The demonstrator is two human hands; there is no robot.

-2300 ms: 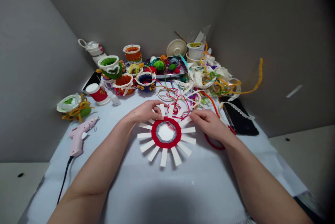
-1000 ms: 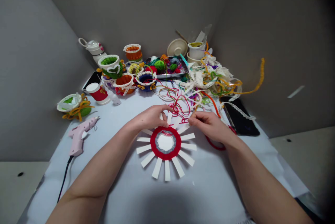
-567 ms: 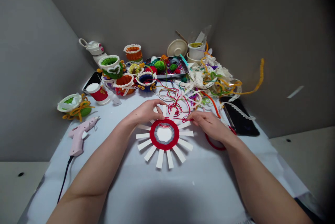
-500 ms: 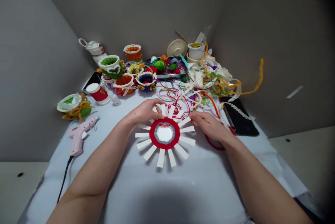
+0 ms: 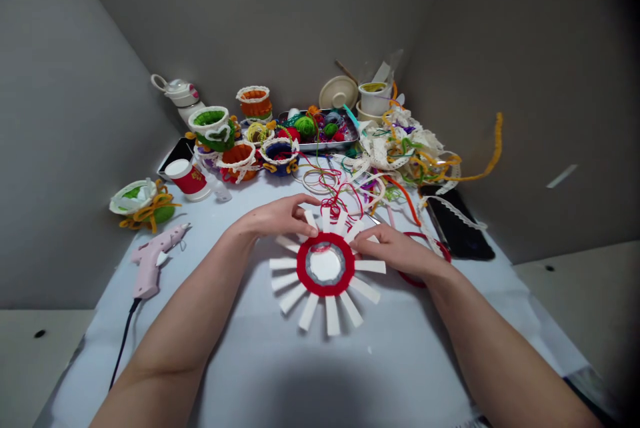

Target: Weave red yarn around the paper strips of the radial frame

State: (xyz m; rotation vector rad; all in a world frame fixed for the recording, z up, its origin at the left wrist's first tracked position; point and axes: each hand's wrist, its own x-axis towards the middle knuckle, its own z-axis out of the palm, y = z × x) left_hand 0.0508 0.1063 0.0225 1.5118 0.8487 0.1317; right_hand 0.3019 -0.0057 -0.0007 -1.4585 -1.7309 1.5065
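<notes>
A paper cup cut into white strips [image 5: 333, 315] is splayed out flat like a sun. Red yarn [image 5: 301, 265] is wound in a ring around its round base, with a grey band inside the red. My left hand [image 5: 283, 216] pinches the upper left of the cup, its thumb at the yarn ring's edge. On the upper right, my right hand [image 5: 390, 248] has its fingers closed by the strips near the ring; the exact hold is partly hidden. Loose red thread [image 5: 336, 198] lies tangled just behind the cup.
On the left lie a pink glue gun [image 5: 153, 255] and a red paper cup [image 5: 189, 179]. Several yarn-woven baskets [image 5: 237, 158] stand behind. A tray of yarn balls [image 5: 320, 146], a heap of lace and cords [image 5: 400, 148] and a black phone [image 5: 463, 231] are at the back and right.
The cut cup has shifted slightly right and toward me, and turned a little. My right hand has moved from the strip tips inward, closer to the red ring.
</notes>
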